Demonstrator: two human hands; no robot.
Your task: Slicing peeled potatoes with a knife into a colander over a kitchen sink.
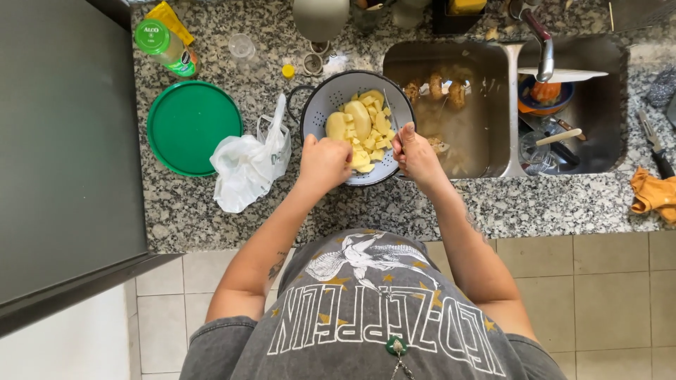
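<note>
Yellow potato pieces (366,134) are piling in the colander (331,95) on the table (436,207), where the left hand (324,162) gripping a potato risks being nicked as the right hand (417,156) is grasping the knife (391,112) close beside it.

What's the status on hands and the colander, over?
Left hand closed on a potato piece over the colander. Right hand grips a knife. Colander holds peeled potatoes, whole and diced. Plastic bag beside it, not obstructing.
</note>
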